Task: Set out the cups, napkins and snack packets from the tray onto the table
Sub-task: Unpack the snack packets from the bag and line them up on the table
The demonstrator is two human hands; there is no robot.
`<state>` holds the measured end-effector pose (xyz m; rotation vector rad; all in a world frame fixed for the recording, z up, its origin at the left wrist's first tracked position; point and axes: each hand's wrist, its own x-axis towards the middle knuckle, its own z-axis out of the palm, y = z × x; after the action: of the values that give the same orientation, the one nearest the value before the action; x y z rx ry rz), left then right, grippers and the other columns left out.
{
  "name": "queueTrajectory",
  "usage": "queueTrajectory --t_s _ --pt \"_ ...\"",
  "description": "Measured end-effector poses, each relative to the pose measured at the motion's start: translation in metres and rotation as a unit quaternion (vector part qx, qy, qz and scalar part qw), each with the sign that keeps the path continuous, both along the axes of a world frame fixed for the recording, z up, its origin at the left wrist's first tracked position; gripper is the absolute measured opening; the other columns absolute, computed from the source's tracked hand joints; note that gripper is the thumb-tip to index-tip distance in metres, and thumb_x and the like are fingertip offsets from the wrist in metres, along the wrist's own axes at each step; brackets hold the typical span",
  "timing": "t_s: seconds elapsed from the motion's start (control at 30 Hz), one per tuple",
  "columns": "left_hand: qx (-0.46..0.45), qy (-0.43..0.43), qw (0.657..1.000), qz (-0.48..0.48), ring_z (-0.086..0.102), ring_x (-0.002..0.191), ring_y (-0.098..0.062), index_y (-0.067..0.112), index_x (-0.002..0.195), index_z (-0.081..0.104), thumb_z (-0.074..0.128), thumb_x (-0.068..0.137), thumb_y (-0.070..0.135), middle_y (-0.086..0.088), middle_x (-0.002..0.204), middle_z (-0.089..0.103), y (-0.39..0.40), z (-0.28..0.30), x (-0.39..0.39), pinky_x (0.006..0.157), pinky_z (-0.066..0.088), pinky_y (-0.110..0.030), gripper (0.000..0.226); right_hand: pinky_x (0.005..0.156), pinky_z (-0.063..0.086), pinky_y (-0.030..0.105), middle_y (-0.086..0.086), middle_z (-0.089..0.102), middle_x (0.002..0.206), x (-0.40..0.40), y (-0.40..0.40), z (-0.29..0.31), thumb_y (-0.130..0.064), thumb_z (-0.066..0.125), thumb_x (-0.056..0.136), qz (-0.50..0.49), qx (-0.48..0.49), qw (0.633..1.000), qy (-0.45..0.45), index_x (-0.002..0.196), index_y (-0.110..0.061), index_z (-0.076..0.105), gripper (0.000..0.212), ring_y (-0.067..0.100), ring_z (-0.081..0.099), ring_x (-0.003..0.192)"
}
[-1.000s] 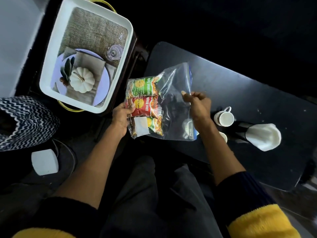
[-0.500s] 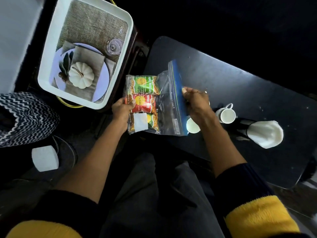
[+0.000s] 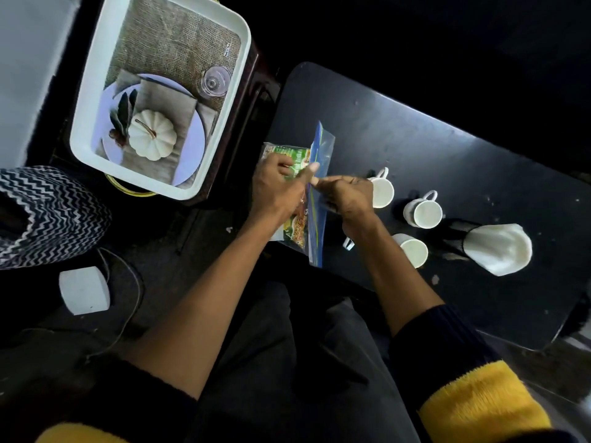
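Note:
A clear zip bag (image 3: pixel 321 174) with a blue strip stands on edge at the near left corner of the black table (image 3: pixel 447 161). Colourful snack packets (image 3: pixel 295 227) show inside it. My left hand (image 3: pixel 281 187) grips the packet side of the bag. My right hand (image 3: pixel 345 195) pinches the bag's blue edge, fingertips touching the left hand. Three white cups stand just right of my hands: one (image 3: pixel 382 190) partly behind my right hand, one (image 3: pixel 423 214) further right, one (image 3: pixel 412 251) nearer me. A white napkin stack in a dark holder (image 3: pixel 499 247) lies beyond them.
A white tray (image 3: pixel 224 123) with a printed picture of a plate and pumpkin rests on a dark stand left of the table. A zigzag-patterned cushion (image 3: pixel 48 215) and a white block (image 3: pixel 84 290) are on the floor at left. My dark-trousered legs fill the foreground.
The bag has turned from flat to edge-on. My left hand moved up over the packets and both hands came together at the bag's edge. A third cup is now visible.

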<state>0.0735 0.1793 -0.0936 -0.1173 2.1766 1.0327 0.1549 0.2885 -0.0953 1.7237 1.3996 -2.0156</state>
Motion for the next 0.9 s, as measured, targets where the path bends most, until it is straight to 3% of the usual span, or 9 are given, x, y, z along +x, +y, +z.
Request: queueTrajectory --t_s 0.2,0.33,0.43,0.57,0.67,0.73,0.8,0.87,0.9 --pt "0.005 0.026 0.998 0.054 0.065 0.059 -0.014 0.023 0.060 0.062 0.079 0.082 0.026 0.010 0.062 0.066 0.013 0.008 0.006 0.066 0.062 -0.043 0.028 0.049 0.051 0.018 -0.002 0.069 0.057 0.002 -0.003 0.005 -0.001 0.072 0.085 0.009 -0.022 0.998 0.057 0.065 -0.013 0.070 0.024 0.006 0.062 0.050" --pt "0.026 -0.008 0.998 0.059 0.065 0.056 -0.020 0.019 0.062 0.066 0.080 0.081 0.025 0.003 0.061 0.066 0.009 0.009 -0.004 0.061 0.062 -0.047 0.024 0.046 0.049 0.017 -0.005 0.066 0.053 0.011 0.010 0.009 -0.004 0.076 0.086 -0.012 -0.018 0.998 0.067 0.069 -0.010 0.068 0.020 0.003 0.059 0.046" --pt "0.020 0.045 0.998 0.043 0.064 0.051 -0.008 0.020 0.062 0.067 0.078 0.081 0.021 0.008 0.057 0.065 0.012 0.017 0.000 0.054 0.057 -0.030 0.022 0.047 0.044 0.018 -0.008 0.062 0.052 0.012 0.014 0.009 -0.008 0.079 0.081 0.016 0.103 0.995 0.006 0.065 -0.016 0.067 0.022 0.004 0.055 0.045" --pt "0.015 0.158 0.987 0.032 0.063 0.051 -0.001 0.014 0.066 0.071 0.074 0.080 0.016 0.009 0.059 0.067 0.016 0.026 0.007 0.053 0.054 -0.022 0.014 0.067 0.044 0.035 0.006 0.064 0.096 0.016 0.014 0.012 -0.010 0.055 0.072 0.174 0.455 0.858 -0.160 0.090 -0.014 0.063 0.021 0.031 0.062 0.088" --pt "0.032 0.187 0.982 -0.007 0.064 0.052 -0.007 0.012 0.069 0.072 0.075 0.080 0.018 0.006 0.061 0.068 0.021 0.033 0.014 0.053 0.055 -0.024 0.014 0.059 0.036 0.041 0.014 0.055 0.097 0.009 0.001 0.018 -0.023 0.036 0.073 0.206 0.557 0.801 -0.074 0.092 -0.008 0.056 0.031 0.030 0.050 0.077" --pt "0.038 0.193 0.980 -0.023 0.062 0.051 -0.004 0.014 0.068 0.071 0.076 0.080 0.021 0.008 0.060 0.067 0.022 0.036 0.018 0.051 0.051 -0.020 0.015 0.058 0.030 0.035 0.013 0.056 0.086 0.004 -0.007 0.015 -0.029 0.040 0.083 0.229 0.519 0.823 0.011 0.083 -0.008 0.056 0.027 0.025 0.047 0.070" --pt "0.048 0.177 0.983 -0.005 0.066 0.056 -0.007 0.014 0.069 0.072 0.076 0.080 0.022 0.007 0.063 0.070 0.022 0.037 0.018 0.055 0.054 -0.021 0.014 0.060 0.035 0.037 0.012 0.061 0.082 0.001 -0.013 0.012 -0.021 0.049 0.094 0.230 0.391 0.888 0.074 0.079 -0.005 0.058 0.023 0.026 0.054 0.072" --pt "0.078 0.111 0.990 0.038 0.070 0.062 -0.013 0.012 0.073 0.075 0.077 0.082 0.019 0.002 0.067 0.073 0.021 0.035 0.015 0.061 0.057 -0.026 0.011 0.063 0.050 0.040 0.010 0.067 0.078 -0.004 -0.018 0.015 -0.012 0.045 0.099 0.085 0.116 0.975 0.169 0.081 -0.002 0.060 0.026 0.021 0.061 0.072" --pt "0.109 0.044 0.991 0.061 0.072 0.064 -0.015 0.010 0.078 0.076 0.075 0.085 0.016 -0.002 0.070 0.075 0.020 0.033 0.011 0.062 0.057 -0.028 0.009 0.062 0.052 0.034 0.008 0.067 0.074 -0.007 -0.021 0.020 -0.015 0.041 0.100 -0.022 -0.042 0.972 0.230 0.080 -0.003 0.061 0.031 0.018 0.062 0.068"
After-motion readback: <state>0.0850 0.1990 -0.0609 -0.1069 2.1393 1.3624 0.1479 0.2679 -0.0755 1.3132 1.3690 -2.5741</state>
